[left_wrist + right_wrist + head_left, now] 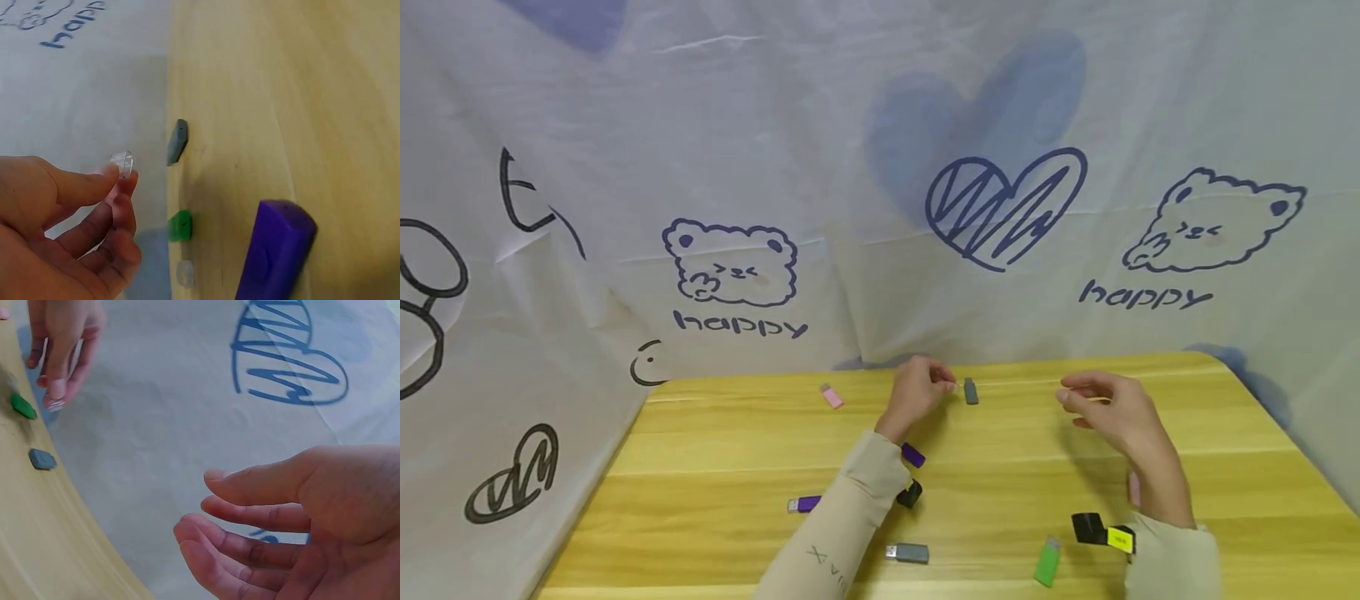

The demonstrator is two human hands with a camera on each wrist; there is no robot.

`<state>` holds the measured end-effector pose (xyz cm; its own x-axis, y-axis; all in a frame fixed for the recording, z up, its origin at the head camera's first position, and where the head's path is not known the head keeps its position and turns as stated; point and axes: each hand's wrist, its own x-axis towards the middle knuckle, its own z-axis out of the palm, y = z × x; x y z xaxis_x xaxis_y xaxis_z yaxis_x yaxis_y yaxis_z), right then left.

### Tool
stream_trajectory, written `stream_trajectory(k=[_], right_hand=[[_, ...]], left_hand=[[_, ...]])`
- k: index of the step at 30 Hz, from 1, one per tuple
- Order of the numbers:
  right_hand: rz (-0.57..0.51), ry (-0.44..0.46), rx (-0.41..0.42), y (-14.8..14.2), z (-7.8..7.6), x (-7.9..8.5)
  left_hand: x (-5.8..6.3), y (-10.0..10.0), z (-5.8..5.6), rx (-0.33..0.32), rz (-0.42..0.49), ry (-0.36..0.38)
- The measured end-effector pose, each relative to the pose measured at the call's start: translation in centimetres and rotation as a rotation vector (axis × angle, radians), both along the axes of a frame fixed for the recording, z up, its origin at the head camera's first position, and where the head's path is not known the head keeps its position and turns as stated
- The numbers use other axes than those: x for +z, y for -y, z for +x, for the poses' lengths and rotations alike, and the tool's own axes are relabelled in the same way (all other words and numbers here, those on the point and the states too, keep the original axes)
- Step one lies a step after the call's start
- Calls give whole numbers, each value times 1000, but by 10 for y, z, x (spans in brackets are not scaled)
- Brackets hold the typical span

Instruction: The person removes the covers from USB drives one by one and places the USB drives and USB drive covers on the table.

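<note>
My left hand pinches a small clear plastic cap between thumb and fingertips, over the table's far edge. Just right of it lies a grey USB stick. A green USB stick and another clear cap show beneath the hand in the left wrist view; the head view hides them behind the hand. A purple USB stick lies by the left wrist. Off to the right, my right hand hovers above the table with loosely bent fingers and nothing in them.
On the wooden table lie a pink USB stick, a second purple one, a second grey one and a green one. A pink piece is partly hidden by my right wrist. A printed cloth hangs behind.
</note>
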<state>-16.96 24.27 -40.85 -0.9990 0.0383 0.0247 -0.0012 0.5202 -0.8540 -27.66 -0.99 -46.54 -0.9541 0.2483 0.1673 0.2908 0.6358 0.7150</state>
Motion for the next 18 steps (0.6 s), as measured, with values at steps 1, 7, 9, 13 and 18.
stream_trajectory(k=[1,7,9,13,18], right_hand=[[-2,2,0,-3,2,0],[5,26,-38,-19,6,0],[3,37,-56,-22,7,-1],[-1,56,-67,-27,7,-1],[11,73,-94,-39,10,-5]], left_hand=[[-1,-2,-2,1,-32,-10],[-11,-11,-4,21,-108,-31],[-14,-12,-4,29,-127,-44],[-19,-11,-6,43,-201,-88],[-19,-11,-8,73,-292,-116]])
